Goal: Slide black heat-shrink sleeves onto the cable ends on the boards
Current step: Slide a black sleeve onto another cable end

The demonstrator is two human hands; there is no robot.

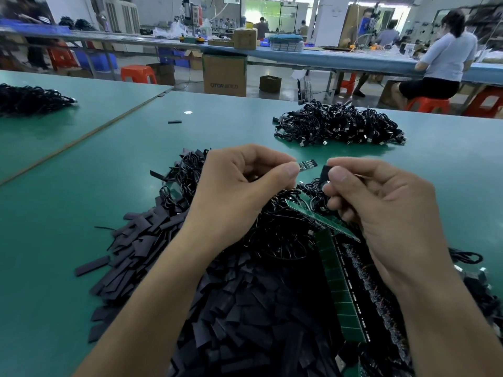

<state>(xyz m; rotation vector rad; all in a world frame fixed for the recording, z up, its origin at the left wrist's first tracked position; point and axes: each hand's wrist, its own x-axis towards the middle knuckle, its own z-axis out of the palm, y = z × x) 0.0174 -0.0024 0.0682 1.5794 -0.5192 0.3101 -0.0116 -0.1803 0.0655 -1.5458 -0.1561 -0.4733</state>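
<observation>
**Heat-shrink sleeve [324, 172] sitting in right hand [381, 202], just beside small board end [308, 164]**

Right hand's grip is pinching the black sleeve between thumb and forefinger; the other fingers are curling loosely below. Left hand [239, 186] is pinching the small board end the same way, its grip closed on it, with the contact end sticking out to the right toward the sleeve. A narrow gap is showing between the two; they are not touching.

Both hands are hovering above the green worktop [68, 213], over a tangle of black cables [272, 229]. Green board strips [337, 289] are lying under the right wrist, with dark wired parts running along their right edge. Loose sleeve pile [245, 308] is spreading under both forearms and out to the left. One stray sleeve [174, 121] is lying well apart, near the worktop seam. Cable heap with plugs [340, 123] is sitting well apart, upper right.
</observation>
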